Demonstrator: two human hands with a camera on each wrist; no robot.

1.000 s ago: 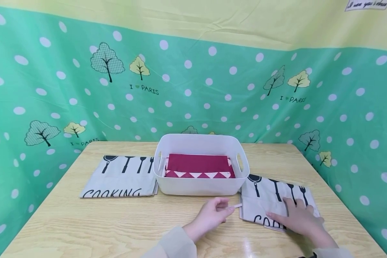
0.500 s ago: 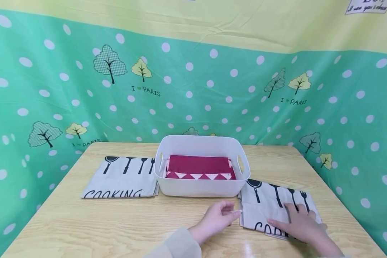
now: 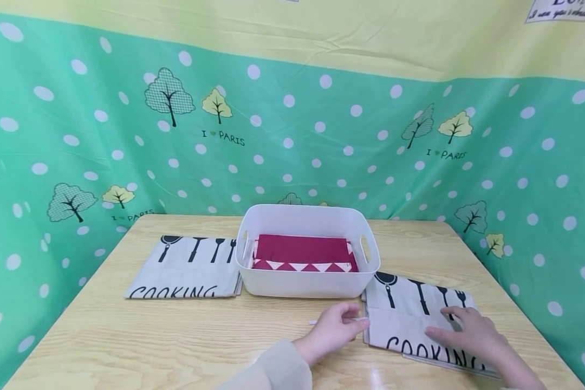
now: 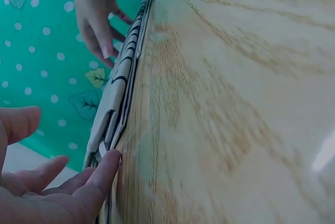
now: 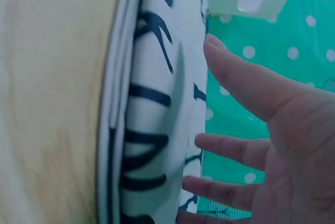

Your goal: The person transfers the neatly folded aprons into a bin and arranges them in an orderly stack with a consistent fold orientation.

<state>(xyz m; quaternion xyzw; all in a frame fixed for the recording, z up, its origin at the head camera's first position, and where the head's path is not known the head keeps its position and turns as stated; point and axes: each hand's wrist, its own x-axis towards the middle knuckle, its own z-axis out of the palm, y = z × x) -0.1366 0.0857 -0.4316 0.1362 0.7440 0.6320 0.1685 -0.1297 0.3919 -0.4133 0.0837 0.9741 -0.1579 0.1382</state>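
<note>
Both hands on right COOKING cloth, prob. flat.

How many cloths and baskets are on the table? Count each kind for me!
COOKING cloths: 2, the left one and the right one
Red cloth, lying in the basket: 1
White basket: 1
Total: 4
</note>
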